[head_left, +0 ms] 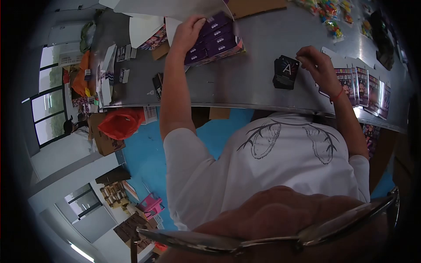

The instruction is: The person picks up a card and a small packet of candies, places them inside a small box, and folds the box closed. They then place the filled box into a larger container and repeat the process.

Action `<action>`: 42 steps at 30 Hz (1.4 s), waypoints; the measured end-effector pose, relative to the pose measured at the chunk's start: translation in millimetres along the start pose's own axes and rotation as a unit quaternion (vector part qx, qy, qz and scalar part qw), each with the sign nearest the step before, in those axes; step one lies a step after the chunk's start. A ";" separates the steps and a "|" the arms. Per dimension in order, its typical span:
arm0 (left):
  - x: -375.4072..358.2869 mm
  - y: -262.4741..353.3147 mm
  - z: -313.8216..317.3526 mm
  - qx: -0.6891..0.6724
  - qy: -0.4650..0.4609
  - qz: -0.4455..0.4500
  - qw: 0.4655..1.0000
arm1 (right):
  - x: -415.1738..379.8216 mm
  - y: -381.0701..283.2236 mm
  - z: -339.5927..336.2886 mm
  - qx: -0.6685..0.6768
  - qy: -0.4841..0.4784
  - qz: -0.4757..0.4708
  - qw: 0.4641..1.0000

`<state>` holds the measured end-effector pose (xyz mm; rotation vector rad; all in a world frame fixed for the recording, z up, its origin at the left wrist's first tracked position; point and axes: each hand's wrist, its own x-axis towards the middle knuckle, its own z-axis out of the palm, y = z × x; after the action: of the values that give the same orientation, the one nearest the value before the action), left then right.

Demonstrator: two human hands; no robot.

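Observation:
My left hand point(187, 34) is closed at the edge of a raised white cardboard flap point(177, 9), beside an open display box point(228, 54) with a colourful printed side. Several dark purple packs point(215, 34) stand in rows in that box, right by my fingers. My right hand point(319, 65) has its thumb and fingers drawn together at the upper right corner of a stack of black cards point(286, 72). The top card bears a white letter A. What the right fingertips pinch is too small to make out.
Printed booklets or packets point(360, 87) lie in a row right of my right hand. Clear bags of colourful pieces point(333, 28) are at the far right. Small boxes point(125, 53) and a black item point(158, 85) sit left on the metal table point(252, 83). An orange-red bag point(120, 123) is below.

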<state>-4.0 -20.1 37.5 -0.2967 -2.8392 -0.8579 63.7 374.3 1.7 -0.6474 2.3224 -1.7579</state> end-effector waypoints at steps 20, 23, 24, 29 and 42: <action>-84.3 133.8 130.1 -0.190 -0.051 0.049 0.979 | -7.6 39.0 5.2 -0.278 0.019 -0.059 0.958; -100.6 138.0 155.7 -0.153 -0.087 -0.042 0.983 | -9.7 48.6 21.5 -0.341 0.013 -0.083 0.936; -103.4 136.9 160.8 -0.130 -0.078 -0.033 0.988 | -9.7 51.3 25.5 -0.369 0.000 -0.098 0.924; -107.0 134.9 166.7 -0.143 -0.069 -0.036 0.987 | -15.7 37.8 25.0 -0.384 0.013 -0.139 0.913; -111.1 124.8 171.6 -0.169 -0.044 -0.005 0.985 | -41.0 2.4 28.6 -0.429 -0.045 -0.177 0.885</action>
<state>116.3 162.2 -60.9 -0.3702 -2.7627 -1.3633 110.6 367.3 -14.5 -1.3004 2.9948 -0.6379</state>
